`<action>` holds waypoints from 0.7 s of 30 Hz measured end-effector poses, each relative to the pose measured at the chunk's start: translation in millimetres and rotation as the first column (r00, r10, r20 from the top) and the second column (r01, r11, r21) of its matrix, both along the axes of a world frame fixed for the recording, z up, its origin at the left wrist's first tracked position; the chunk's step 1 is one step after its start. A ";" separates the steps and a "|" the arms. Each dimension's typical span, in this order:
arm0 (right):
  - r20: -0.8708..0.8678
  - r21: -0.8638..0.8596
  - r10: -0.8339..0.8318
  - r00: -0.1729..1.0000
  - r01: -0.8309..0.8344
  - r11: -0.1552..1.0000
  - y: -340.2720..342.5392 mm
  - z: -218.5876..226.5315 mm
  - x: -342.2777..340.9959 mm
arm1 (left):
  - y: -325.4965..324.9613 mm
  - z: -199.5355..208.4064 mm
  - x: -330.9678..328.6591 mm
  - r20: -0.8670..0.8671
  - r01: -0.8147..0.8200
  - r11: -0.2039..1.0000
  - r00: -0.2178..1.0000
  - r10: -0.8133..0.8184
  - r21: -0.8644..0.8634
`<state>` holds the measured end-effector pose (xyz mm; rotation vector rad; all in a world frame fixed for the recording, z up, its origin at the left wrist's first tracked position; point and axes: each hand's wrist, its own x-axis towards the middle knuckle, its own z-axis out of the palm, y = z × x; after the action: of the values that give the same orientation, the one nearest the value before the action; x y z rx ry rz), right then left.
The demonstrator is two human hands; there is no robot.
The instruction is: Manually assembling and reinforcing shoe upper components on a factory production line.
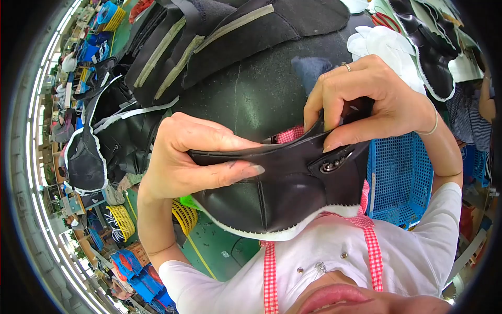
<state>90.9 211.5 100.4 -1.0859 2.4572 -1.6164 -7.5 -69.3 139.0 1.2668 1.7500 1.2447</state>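
Note:
A black leather shoe upper (285,196) with a white trimmed lower edge hangs between my two hands, held up in front of my chest. My left hand (191,157) pinches its top edge at the left, thumb on one side and fingers on the other. At the right end, my right hand (371,99) is closed on the same edge, thumb toward me and fingers curled over the far side. Just below the right thumb sits a shiny metal ornament (333,164) on a small strap. The upper's far side is mostly hidden.
Black pieces with pale tape strips (225,39) are stacked on the dark worktop (251,99). Beyond my right hand lie white cut pieces (381,44), red-handled scissors (386,22) and dark blue cloth (309,68). More uppers (86,162) hang at left. A blue basket (397,178) stands right.

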 end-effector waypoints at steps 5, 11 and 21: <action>0.024 -0.032 -0.024 0.999 0.025 0.999 -5.1 2.5 1.7 | 1.5 -1.9 -14.8 -0.088 0.155 0.985 0.985 -0.148 0.080; -0.139 0.068 -0.162 0.977 0.172 0.983 -12.7 -1.2 3.0 | 18.6 29.1 -17.9 -0.663 0.125 0.985 0.729 -0.171 -0.117; -0.006 0.307 -0.202 0.979 0.194 0.932 7.4 22.5 15.1 | 22.0 13.5 4.1 -0.548 0.058 0.997 0.833 -0.079 -0.055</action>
<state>106.1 218.9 122.9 -0.7912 2.7541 -1.2135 -3.4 -47.3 152.5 1.7772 2.0792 0.8418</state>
